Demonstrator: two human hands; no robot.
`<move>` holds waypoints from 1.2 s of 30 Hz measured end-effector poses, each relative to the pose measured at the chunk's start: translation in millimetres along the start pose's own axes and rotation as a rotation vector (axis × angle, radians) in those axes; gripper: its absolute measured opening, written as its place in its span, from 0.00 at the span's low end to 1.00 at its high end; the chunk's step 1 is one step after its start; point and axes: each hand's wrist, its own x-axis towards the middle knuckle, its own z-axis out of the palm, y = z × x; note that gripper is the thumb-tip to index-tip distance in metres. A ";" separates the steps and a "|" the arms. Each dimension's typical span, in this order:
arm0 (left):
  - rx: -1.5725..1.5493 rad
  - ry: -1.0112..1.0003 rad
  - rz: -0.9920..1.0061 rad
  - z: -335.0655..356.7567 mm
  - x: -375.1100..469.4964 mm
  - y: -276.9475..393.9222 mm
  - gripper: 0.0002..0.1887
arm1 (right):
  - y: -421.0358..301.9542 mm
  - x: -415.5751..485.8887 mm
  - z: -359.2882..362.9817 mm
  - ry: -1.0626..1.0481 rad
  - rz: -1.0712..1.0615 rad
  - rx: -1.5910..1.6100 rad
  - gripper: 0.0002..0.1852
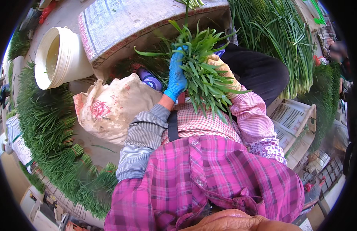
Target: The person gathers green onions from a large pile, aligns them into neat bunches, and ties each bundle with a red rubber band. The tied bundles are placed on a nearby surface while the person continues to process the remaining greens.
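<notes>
A loose bunch of green garlic chives (203, 72) is held in front of my waist, its leaf tips fanning down over a checked apron (201, 121). My left hand (177, 75), in a blue rubber glove, is closed around the bunch's left side. On the right side, my right hand (224, 72) wears a pale yellowish glove and has its fingers curled against the leaves, which partly hide them. Just beyond the hands is a low table (132, 26) covered with a woven sack. A few pale-stemmed chives (193, 3) lie on its far edge.
A white plastic bucket (70, 59) lies tilted left of the table. Tied chive bundles (51, 127) curve along my left side. A large chive pile (270, 43) rises at the right, above plastic crates (292, 118). Flowered cloth (109, 109) covers my left leg, beside a purple shoe (151, 80).
</notes>
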 end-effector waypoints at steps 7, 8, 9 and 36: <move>0.006 -0.049 0.015 3.5 1.9 4.7 0.14 | -26.1 -42.3 12.2 -0.002 -0.024 -0.513 0.18; 0.054 -0.045 0.088 4.5 2.3 5.3 0.14 | -38.6 -51.2 19.7 0.112 0.006 -0.353 0.18; 0.156 -0.053 0.138 4.6 2.4 6.4 0.16 | -50.8 -59.6 27.1 0.217 0.017 -0.184 0.20; 0.120 -0.086 0.083 9.7 29.1 -19.8 0.19 | -103.1 -71.5 39.9 0.142 -0.828 -0.830 0.12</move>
